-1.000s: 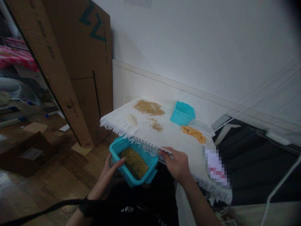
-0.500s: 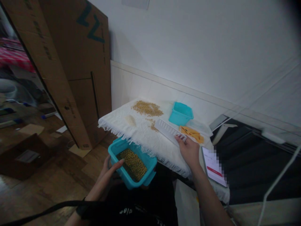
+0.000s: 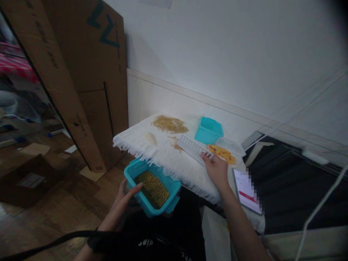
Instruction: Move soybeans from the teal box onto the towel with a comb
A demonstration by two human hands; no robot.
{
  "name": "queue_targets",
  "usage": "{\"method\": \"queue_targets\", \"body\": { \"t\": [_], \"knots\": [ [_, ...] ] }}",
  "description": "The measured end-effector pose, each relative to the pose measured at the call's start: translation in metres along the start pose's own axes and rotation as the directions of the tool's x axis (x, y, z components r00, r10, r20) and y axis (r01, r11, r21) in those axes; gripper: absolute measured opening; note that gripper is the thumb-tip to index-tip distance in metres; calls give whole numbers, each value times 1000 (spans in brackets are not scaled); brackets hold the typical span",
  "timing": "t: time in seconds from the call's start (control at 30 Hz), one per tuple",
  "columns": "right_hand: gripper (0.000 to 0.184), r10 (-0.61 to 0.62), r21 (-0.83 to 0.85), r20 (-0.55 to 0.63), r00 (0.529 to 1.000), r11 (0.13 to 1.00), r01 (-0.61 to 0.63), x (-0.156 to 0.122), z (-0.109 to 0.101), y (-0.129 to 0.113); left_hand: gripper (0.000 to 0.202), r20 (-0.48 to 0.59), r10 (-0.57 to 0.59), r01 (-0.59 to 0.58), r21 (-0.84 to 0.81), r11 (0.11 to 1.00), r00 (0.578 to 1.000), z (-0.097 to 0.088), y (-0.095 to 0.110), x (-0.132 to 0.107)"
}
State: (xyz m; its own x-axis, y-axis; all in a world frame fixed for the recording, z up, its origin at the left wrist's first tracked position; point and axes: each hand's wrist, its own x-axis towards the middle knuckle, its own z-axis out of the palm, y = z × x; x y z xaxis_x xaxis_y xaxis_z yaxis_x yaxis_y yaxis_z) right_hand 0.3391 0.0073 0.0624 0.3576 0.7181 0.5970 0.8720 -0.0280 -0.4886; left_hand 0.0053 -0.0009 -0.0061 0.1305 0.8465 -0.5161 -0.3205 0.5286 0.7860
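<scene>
Lower centre: left hand [image 3: 123, 197] clamped on blue tub [image 3: 146, 206], a layer of beans [image 3: 154, 188] already inside. Right of centre: right hand [image 3: 217, 170] closed on slotted white strip [image 3: 191, 148], its tip just beside small bean patch [image 3: 177, 147]. Left loose on the surface [image 3: 163, 156]: that patch, plus larger bean spread [image 3: 168, 124] behind. Work judged partly done.

Cardboard box [image 3: 98, 74], 10 o'clock: teal zigzag sign [image 3: 106, 30], smaller dark print [image 3: 54, 59] illegible. Black garment [image 3: 163, 228], 6 o'clock: white lettering [image 3: 146, 242], not securely readable. Phone [image 3: 243, 183], 4 o'clock: screen too blurred to read.
</scene>
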Motion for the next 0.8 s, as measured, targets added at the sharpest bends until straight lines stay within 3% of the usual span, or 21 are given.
{"method": "queue_targets", "body": {
  "t": [0.6,0.8],
  "knots": [
    [38,43,147,28,999,988,-47,-7,-3,-4,105,-31,-5,5,9,1000,1000,2,1,0],
    [38,74,117,37,997,990,-78,-5,1,1,103,-15,-15,15,1,1000,1000,2,1,-1]
  ]
}}
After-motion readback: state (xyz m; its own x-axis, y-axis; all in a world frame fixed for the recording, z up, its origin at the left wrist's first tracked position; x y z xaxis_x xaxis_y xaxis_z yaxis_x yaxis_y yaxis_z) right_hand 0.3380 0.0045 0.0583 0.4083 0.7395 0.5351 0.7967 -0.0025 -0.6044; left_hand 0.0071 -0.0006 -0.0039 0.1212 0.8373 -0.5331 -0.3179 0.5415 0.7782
